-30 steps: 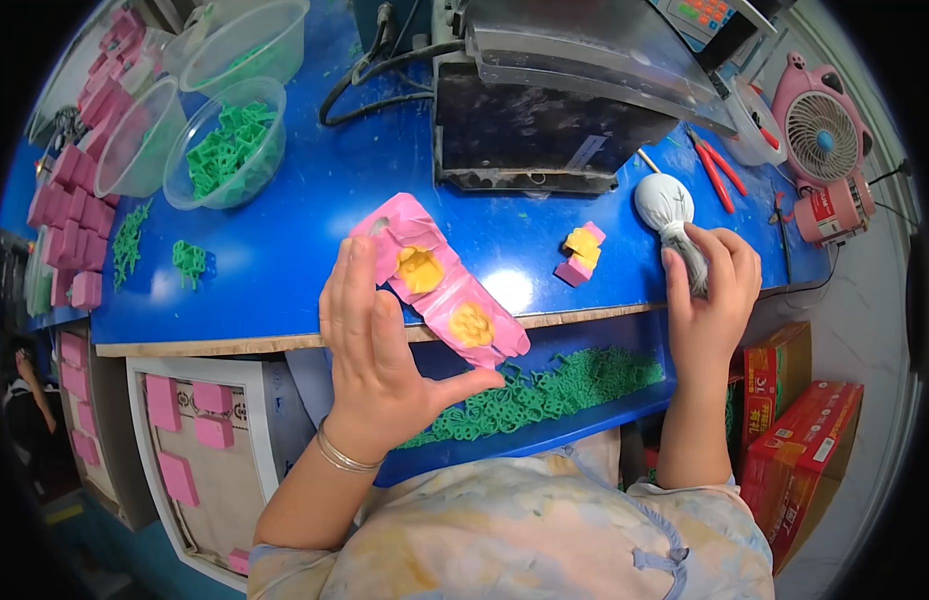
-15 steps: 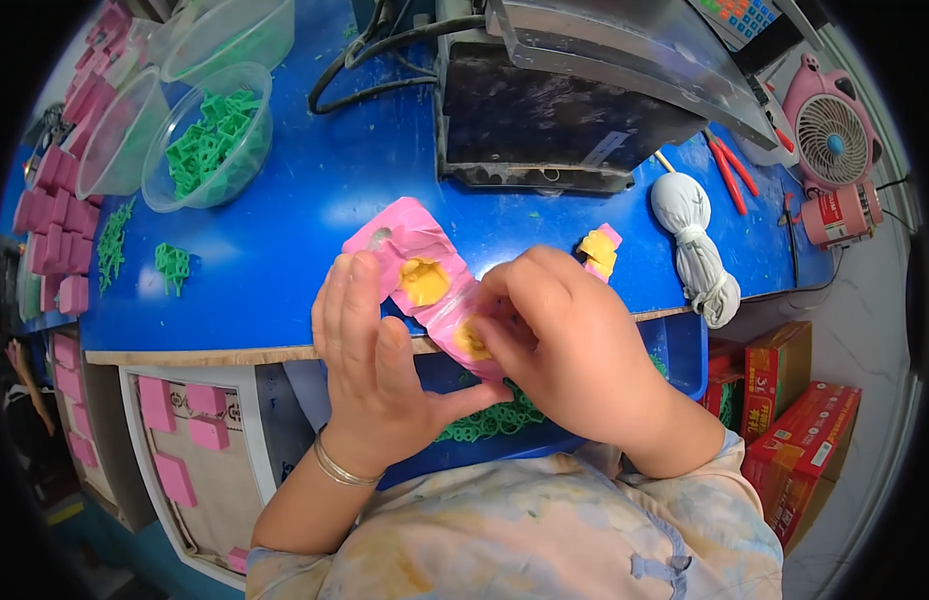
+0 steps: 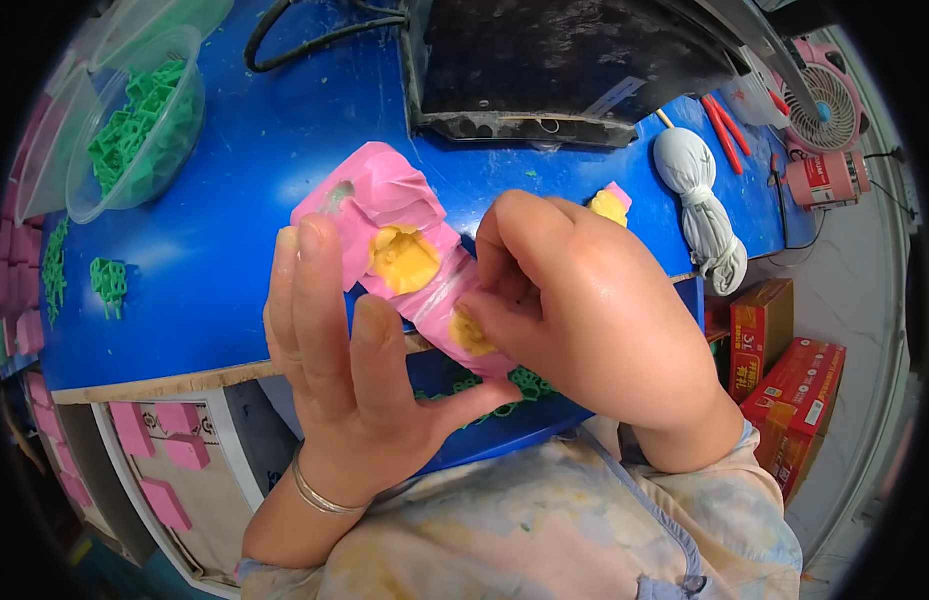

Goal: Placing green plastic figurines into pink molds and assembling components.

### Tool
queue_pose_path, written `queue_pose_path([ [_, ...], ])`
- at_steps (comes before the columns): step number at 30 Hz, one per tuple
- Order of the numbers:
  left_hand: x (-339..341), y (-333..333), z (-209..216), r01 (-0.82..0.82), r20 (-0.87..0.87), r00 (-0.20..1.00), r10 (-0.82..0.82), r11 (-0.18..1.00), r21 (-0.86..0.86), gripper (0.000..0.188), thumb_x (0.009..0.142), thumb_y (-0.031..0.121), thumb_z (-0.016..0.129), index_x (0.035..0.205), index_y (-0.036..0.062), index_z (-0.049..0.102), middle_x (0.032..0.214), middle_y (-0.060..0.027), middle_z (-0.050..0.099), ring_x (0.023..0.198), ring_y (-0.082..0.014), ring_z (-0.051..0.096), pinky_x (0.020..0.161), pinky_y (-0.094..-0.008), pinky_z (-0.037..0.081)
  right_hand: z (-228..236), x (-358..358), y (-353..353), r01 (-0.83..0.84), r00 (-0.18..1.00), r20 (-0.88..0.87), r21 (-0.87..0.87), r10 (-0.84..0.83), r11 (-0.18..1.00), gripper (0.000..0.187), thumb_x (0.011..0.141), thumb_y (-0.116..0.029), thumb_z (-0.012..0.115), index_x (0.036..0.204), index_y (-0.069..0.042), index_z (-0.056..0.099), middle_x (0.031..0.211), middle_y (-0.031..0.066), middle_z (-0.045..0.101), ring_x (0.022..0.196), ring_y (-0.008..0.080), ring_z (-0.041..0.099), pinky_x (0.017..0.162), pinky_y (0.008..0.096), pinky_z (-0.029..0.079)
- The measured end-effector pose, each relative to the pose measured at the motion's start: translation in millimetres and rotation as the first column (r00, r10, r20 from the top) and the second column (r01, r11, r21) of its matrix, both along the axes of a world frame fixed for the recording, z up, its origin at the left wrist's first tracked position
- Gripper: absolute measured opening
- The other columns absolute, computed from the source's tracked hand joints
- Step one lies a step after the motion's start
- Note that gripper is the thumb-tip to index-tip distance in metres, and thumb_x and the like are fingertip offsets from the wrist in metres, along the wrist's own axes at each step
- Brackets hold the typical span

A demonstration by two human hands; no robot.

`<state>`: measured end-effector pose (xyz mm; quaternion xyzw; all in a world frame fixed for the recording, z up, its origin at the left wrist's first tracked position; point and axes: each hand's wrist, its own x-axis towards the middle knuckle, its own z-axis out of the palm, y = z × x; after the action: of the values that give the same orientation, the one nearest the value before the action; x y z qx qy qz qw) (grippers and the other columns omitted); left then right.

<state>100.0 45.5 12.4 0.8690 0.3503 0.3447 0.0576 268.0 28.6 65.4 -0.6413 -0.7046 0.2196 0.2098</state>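
A creased pink mold (image 3: 410, 190), apparently soft, lies across the table's front edge. It has a larger yellow-lined hollow (image 3: 410, 268) and a smaller yellow hollow (image 3: 472, 332) nearer me. My left hand (image 3: 360, 385) is open beside it, fingers stretched upward along the mold's left side and thumb reaching under its near end. My right hand (image 3: 585, 300) is closed in a pinch at the smaller hollow, thumb tip at its rim. Whatever sits between those fingertips is hidden. Beyond the right hand lies a small pink-and-yellow piece (image 3: 611, 205).
Green plastic pieces fill a clear bowl (image 3: 190, 140) at left; a green cluster (image 3: 109, 285) lies nearer. A dark machine (image 3: 565, 85) stands at the back. On the right are a tied white cloth bundle (image 3: 697, 195), red-handled pliers (image 3: 723, 135) and red boxes (image 3: 800, 400). Beneath the edge sits a blue tray (image 3: 485, 440).
The whole view has shifted and come closer, so the mold and hands look larger. Both hands keep nearly the same pose at the mold.
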Motion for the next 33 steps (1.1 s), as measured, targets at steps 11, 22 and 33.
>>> queue_pose_path([
  [11, -2.5, 2.9, -1.1, 0.039, 0.024, 0.999, -0.035, 0.987, -0.155, 0.105, 0.047, 0.049, 0.082, 0.131, 0.0037, 0.037, 0.138, -0.027, 0.022, 0.123, -0.039, 0.035, 0.094, -0.044, 0.039, 9.3, 16.5, -7.1, -0.022, 1.0, 0.007, 0.132, 0.022, 0.991, 0.014, 0.07, 0.005, 0.064, 0.081, 0.0, 0.057, 0.071, 0.0073, 0.056, 0.06, 0.0168, 0.058, 0.052, 0.0268, 0.045],
  [22, -2.3, 2.5, -0.6, 0.067, 0.045, 0.997, -0.059, 0.976, -0.208, 0.107, 0.047, 0.046, 0.082, 0.132, 0.0032, 0.035, 0.138, -0.0245, 0.019, 0.111, -0.0338, 0.046, 0.088, -0.0402, 0.046, 0.3, 46.7, 31.4, 0.003, 0.814, 0.54, 0.364, -0.214, 0.931, 0.016, 0.07, -0.005, 0.067, 0.085, -0.004, 0.06, 0.076, 0.0128, 0.055, 0.066, 0.0309, 0.056, 0.058, 0.036, 0.046],
  [33, -2.4, 1.1, -0.8, 0.034, -0.005, 0.999, -0.036, 0.986, -0.162, 0.104, 0.047, 0.046, 0.083, 0.13, 0.0026, 0.038, 0.137, -0.0254, 0.021, 0.122, -0.0396, 0.035, 0.093, -0.0448, 0.04, 14.9, 18.6, -21.3, -0.259, 0.949, 0.264, 0.352, 0.171, 0.899, 0.022, 0.056, 0.004, 0.067, 0.075, -0.004, 0.058, 0.062, 0.0045, 0.051, 0.051, 0.0212, 0.051, 0.046, 0.0302, 0.04],
])
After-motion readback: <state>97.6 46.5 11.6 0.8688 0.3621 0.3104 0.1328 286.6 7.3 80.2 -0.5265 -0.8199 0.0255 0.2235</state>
